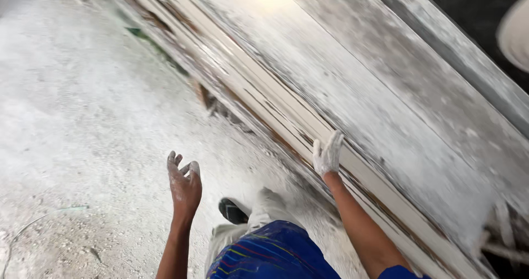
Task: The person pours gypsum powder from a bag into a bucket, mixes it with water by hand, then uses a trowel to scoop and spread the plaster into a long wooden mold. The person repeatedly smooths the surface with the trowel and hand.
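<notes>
Plaster-coated casting slab (352, 86), long, stiff, probably heavy, dusty-slick.
Right hand (327, 155) flat on near edge, fingers together; left hand (184, 186) free, fingers loosely spread, over dusty floor (82, 119); best gripped along layered edge.

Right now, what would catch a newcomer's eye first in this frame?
The long stack of white, dust-caked boards running diagonally from upper left to lower right stands out first. The right hand, coated in white powder, rests on the stack's layered edge. The left hand hangs open over the dusty floor, touching nothing.
</notes>
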